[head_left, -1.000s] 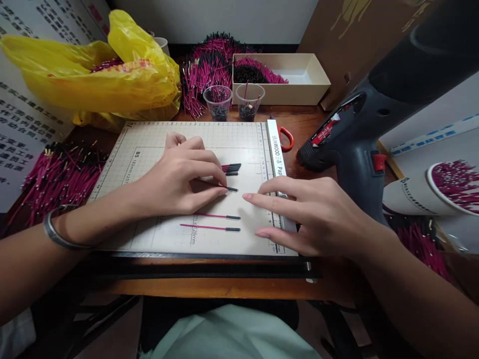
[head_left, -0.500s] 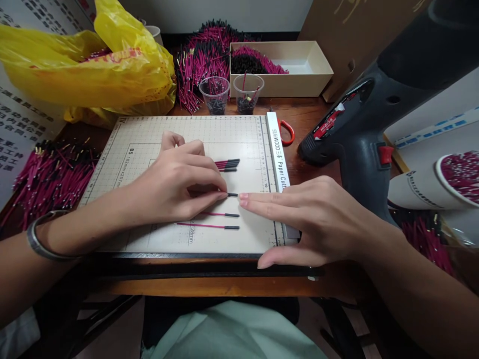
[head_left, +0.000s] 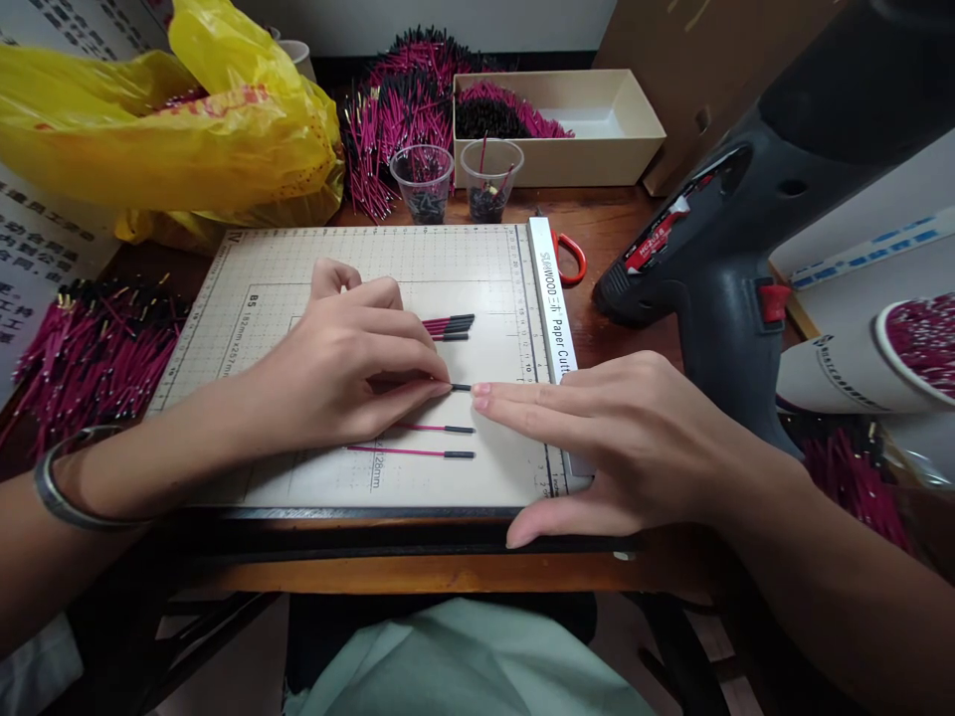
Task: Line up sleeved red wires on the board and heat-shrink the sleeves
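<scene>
My left hand rests over the paper cutter board, thumb and forefinger pinched on a wire with a black sleeve. Most of that wire is hidden under the hand. The fingertips of my right hand touch the free end of the black sleeve; its first fingers are stretched out and the thumb is spread away. Nearer the board's front edge lie two pink wires with black ends pointing right. Beyond the pinched wire, several more sleeved wires lie side by side, partly behind my left fingers.
A heat gun stands at the right, beside red-handled scissors and a paper cup of pink pieces. Behind the board are two clear cups, a cardboard tray, piled wires and a yellow bag.
Both hands keep the same pose at the black sleeve. The view has shifted slightly; the wires on the board lie as before.
</scene>
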`<action>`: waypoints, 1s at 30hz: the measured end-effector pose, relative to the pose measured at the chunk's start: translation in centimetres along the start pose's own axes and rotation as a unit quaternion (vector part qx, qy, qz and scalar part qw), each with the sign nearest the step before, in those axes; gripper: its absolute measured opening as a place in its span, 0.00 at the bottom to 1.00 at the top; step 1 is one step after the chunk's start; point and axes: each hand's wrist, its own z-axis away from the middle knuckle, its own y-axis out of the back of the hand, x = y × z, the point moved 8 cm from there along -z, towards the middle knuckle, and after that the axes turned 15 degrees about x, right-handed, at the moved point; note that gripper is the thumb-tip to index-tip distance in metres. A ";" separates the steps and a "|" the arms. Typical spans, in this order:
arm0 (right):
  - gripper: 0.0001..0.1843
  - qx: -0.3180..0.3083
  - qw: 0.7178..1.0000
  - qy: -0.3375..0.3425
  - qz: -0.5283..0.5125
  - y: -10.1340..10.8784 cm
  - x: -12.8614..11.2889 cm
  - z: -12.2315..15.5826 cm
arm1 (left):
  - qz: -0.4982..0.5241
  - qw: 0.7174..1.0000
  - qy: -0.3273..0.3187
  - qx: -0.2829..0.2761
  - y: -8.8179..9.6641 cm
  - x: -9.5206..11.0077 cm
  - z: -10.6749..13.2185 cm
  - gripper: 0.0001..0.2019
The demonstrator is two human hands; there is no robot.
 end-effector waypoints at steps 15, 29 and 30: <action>0.33 0.060 0.998 0.031 0.013 0.8 -0.4 -0.2 | -0.002 1.000 0.003 -0.020 -0.1 0.5 0.4 0.12; 0.33 0.063 0.998 0.028 -0.001 0.6 -0.6 -0.3 | 0.017 0.999 0.007 -0.029 0.0 0.1 0.5 0.10; 0.33 0.062 0.998 0.027 -0.002 0.6 -0.5 -0.3 | 0.018 0.999 0.009 -0.030 0.0 0.0 0.5 0.10</action>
